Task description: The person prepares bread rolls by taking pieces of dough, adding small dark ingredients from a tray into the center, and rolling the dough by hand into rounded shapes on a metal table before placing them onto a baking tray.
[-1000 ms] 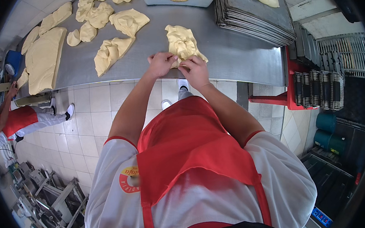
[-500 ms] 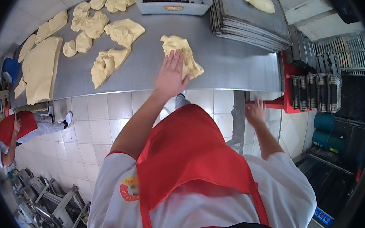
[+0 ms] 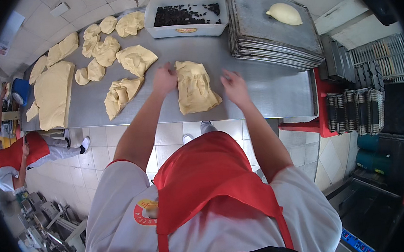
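A pale yellow slab of dough (image 3: pixel 194 86) lies near the table's front edge, creased on top and uneven along its sides. My left hand (image 3: pixel 164 79) is at its upper left edge, fingers bent and slightly apart; whether the fingertips touch the dough is hard to see. To the right of the dough, and apart from it, my right hand (image 3: pixel 235 88) hovers over the metal, its thumb and forefinger separated with nothing between them. Left of my left hand lie two joined, crumpled dough pieces (image 3: pixel 136 60).
The steel table (image 3: pixel 274 93) holds a large dough slab (image 3: pixel 54 96) and several smaller lumps at left. A white tub (image 3: pixel 186 31) of dark bits stands behind. Stacked baking trays (image 3: pixel 256 38) at right carry a pale oval lump (image 3: pixel 285 14). Another person (image 3: pixel 21 152) stands far left.
My left hand has come off the top of the dough to its left side. My right hand has risen from beside the table to over it. The dough looks wider.
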The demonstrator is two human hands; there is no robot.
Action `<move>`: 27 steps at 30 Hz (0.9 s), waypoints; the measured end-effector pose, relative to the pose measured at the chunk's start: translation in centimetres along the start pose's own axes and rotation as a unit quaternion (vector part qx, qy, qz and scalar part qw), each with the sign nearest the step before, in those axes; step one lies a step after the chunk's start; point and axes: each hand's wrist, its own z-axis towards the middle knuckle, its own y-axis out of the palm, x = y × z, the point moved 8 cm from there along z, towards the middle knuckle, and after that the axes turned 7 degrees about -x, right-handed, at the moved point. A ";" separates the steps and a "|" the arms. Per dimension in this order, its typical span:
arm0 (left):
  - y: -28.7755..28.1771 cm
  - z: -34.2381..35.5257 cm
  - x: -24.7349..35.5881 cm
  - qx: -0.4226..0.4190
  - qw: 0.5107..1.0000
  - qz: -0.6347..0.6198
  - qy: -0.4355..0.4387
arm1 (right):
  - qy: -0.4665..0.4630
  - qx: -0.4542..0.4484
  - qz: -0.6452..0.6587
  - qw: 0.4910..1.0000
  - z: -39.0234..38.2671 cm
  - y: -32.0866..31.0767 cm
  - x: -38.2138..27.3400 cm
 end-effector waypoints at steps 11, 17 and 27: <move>8.4 -5.2 3.5 0.011 0.979 0.138 0.147 | -0.193 -0.075 -0.133 0.969 3.1 11.1 -5.1; 5.6 -3.5 2.5 -0.110 0.989 0.077 0.060 | -0.142 -0.204 -0.142 0.958 5.6 9.2 -4.3; 9.0 -8.9 2.4 0.000 0.973 0.184 0.137 | -0.152 -0.083 -0.216 0.961 -2.9 10.2 -5.2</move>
